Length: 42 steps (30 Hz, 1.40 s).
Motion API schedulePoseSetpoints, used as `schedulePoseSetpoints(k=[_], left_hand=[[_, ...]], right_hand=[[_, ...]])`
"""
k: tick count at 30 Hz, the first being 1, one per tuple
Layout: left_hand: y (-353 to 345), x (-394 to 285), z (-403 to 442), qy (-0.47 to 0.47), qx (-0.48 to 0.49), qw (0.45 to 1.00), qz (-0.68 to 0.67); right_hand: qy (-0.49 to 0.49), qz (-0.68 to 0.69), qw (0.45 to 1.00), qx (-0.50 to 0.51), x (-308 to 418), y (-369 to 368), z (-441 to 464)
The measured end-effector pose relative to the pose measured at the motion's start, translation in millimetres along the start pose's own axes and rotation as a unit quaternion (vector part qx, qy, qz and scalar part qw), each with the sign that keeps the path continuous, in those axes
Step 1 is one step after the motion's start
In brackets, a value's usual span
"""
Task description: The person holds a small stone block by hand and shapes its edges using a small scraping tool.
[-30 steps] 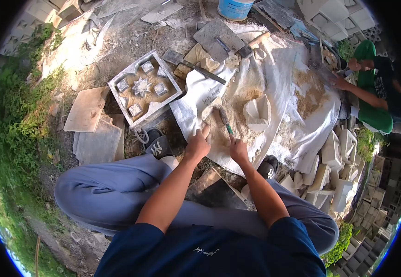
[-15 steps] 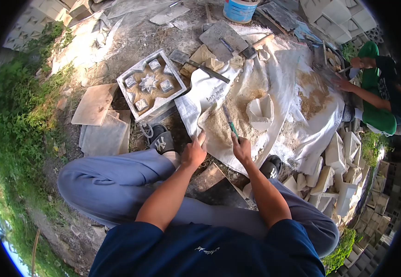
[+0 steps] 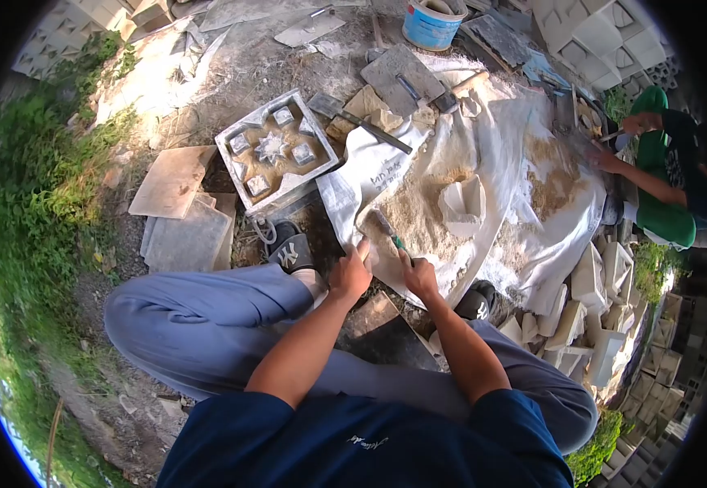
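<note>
Since half a second ago, the narrow hand tool with a green handle and grey blade [image 3: 386, 224] has swung back toward the near side, its tip now close to the thumb of the left hand [image 3: 350, 276], and the two hands have drawn nearer each other. From where I stand, the fingers of the right hand [image 3: 421, 278] are wrapped around the green handle. The left fingers are curled with the thumb forward; I cannot tell whether they pinch anything, as the palm hides what lies beneath.

The blade points up and leftward from the right fingers, over the white woven sheet [image 3: 366, 165], whose near edge runs just under both hands. Beyond the right fingers, loose tan powder [image 3: 418, 207] leaves open room as far as the pale, angular hollow block [image 3: 463, 208], which stands apart from the blade.

Left of the left fingers there is less space: a black sandal [image 3: 293, 251] sits just beside them, and farther out is the square grey mould with star-shaped relief [image 3: 321, 167], its near right corner by the sheet's edge. A dark flat board [image 3: 398, 333] lies below and between the hands. Well to the right of the right fingers, pale broken blocks [image 3: 585, 297] crowd the sheet's side.
</note>
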<state>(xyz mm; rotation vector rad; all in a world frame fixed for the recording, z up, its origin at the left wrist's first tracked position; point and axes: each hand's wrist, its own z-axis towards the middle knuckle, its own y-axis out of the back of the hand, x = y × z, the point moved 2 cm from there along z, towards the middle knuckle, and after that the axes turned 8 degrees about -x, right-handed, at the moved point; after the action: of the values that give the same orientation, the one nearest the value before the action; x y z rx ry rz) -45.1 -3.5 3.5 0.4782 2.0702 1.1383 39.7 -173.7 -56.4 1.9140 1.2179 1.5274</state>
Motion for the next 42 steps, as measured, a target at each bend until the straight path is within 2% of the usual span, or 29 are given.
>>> schedulePoseSetpoints(k=[2,4,7,10,11,14,16,19,20,22,23,24,26,28,30,32,34,36,38,42], left_hand=[[0,0,1,0.012,0.010,0.999,-0.029],[-7,2,2,-0.020,0.007,1.000,-0.022],[-12,6,5,-0.041,0.011,0.999,-0.011],[-8,4,3,-0.016,0.010,1.000,-0.020],[-5,1,2,-0.020,0.008,1.000,-0.020],[0,2,5,-0.002,0.015,1.000,-0.022],[-1,2,2,-0.031,-0.012,0.999,-0.040],[-12,8,5,-0.028,0.004,0.999,-0.031],[-16,9,5,-0.031,0.003,0.999,-0.025],[-6,2,2,-0.013,0.013,1.000,-0.024],[-1,-1,1,0.008,0.021,1.000,-0.022],[-4,1,3,0.002,0.020,1.000,-0.021],[-18,12,9,0.043,0.023,0.999,-0.024],[-3,5,6,0.035,0.009,0.999,-0.022],[3,0,3,0.019,0.028,0.998,-0.048],[-19,12,7,0.035,0.028,0.998,-0.043],[-23,13,10,-0.013,0.006,1.000,-0.027],[-17,10,9,-0.009,0.012,1.000,-0.026],[-13,7,7,-0.003,0.018,1.000,-0.024],[-10,9,6,0.029,0.010,0.999,-0.034]], right_hand=[[-0.018,0.020,0.999,0.024,12,12,3],[-0.011,0.026,1.000,0.010,21,19,1],[0.019,0.174,0.985,0.000,24,14,-4],[0.063,0.111,0.990,-0.051,14,4,-12],[0.009,0.017,0.999,-0.028,3,-6,-7],[-0.037,0.029,0.999,0.007,-6,-2,-1],[-0.011,0.102,0.995,-0.019,12,19,-2],[0.021,0.239,0.968,-0.068,22,24,2],[0.020,0.237,0.969,-0.069,23,23,0],[0.049,0.140,0.978,-0.149,25,23,0],[-0.030,0.080,0.992,-0.095,20,23,-2],[-0.048,0.024,0.997,-0.053,-11,0,9],[-0.097,0.003,0.992,-0.078,-18,-4,8],[-0.088,0.044,0.994,-0.039,-5,10,11],[-0.053,0.113,0.991,-0.052,7,19,10],[-0.008,0.202,0.976,-0.081,8,15,11],[0.043,0.218,0.968,-0.115,14,15,1],[-0.014,0.083,0.994,-0.072,3,5,-3],[-0.107,0.050,0.992,-0.048,-22,-15,7],[-0.084,0.118,0.988,-0.048,12,20,10]])
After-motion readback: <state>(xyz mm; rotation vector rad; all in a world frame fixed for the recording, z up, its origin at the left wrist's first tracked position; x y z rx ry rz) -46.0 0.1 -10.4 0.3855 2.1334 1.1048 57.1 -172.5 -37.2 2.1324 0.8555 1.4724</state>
